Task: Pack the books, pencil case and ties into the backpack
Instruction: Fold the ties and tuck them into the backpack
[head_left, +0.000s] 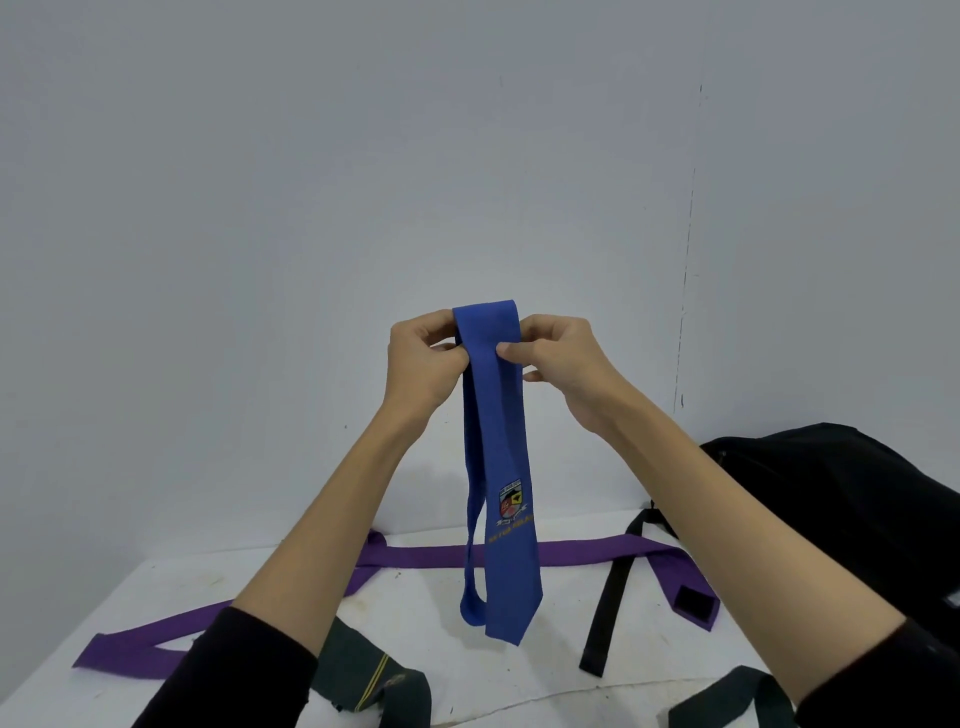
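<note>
A blue tie (501, 467) with a crest hangs folded in two above the white table (426, 639). My left hand (421, 364) and my right hand (556, 358) pinch its folded top from either side, at about chest height. Its pointed end dangles just above the table. A long purple tie (571, 552) lies stretched across the table behind it. A dark green tie (371, 680) with a yellow stripe lies at the near edge, partly under my left forearm. The black backpack (831, 499) sits at the right. No books or pencil case are in view.
A black backpack strap (610, 613) lies across the table at the right, over the purple tie. Another dark green tie piece (727, 701) shows at the lower right. A plain grey wall stands close behind the table.
</note>
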